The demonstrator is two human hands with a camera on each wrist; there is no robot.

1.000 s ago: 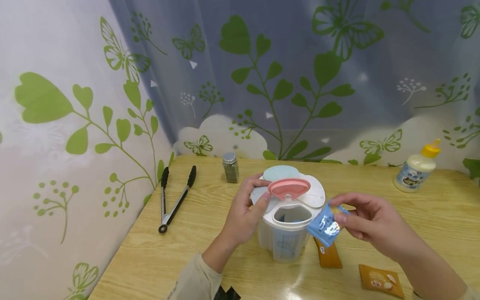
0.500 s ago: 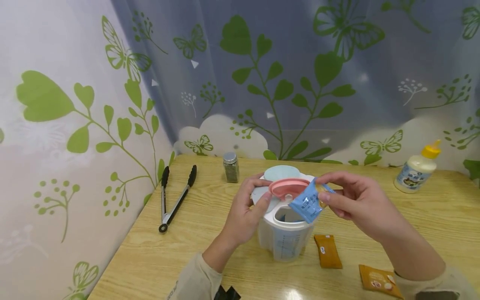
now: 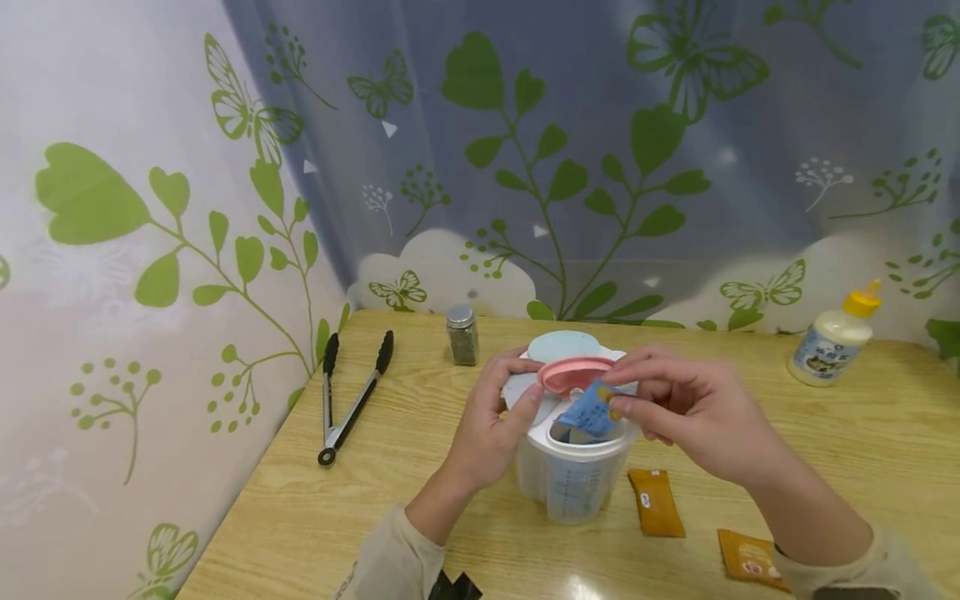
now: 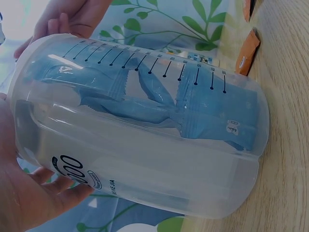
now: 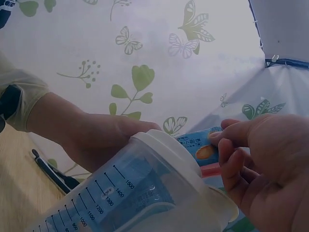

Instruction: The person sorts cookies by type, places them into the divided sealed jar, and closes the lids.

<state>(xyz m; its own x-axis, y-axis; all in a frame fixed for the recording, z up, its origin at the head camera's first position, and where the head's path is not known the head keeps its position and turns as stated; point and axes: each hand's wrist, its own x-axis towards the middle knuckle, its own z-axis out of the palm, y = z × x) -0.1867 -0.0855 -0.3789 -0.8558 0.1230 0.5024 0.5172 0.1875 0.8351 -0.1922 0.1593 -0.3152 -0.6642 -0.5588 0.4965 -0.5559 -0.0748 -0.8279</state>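
Observation:
A clear storage canister [image 3: 576, 483] with a white lid and measuring marks stands on the table. Its pink flap [image 3: 573, 375] is raised over one opening. My left hand [image 3: 491, 421] grips the lid's left side, thumb beside the flap. My right hand [image 3: 693, 408] pinches a blue snack packet [image 3: 588, 414] by its upper end, the lower end dipping into the opening. In the right wrist view a cracker picture shows on this packet [image 5: 198, 145]. Several blue packets [image 4: 212, 106] lie inside the canister, seen through its wall in the left wrist view.
Two orange packets, a nearer one [image 3: 656, 502] and another [image 3: 750, 558] partly behind the right sleeve, lie right of the canister. Black-tipped tongs [image 3: 348, 408] lie open at left. A spice jar [image 3: 462, 335] and a yellow-capped bottle [image 3: 831, 337] stand toward the back.
My right hand has moved left with the blue packet, from beside the canister to over it, and the packet's lower end has gone into the opening. The left hand has kept its place.

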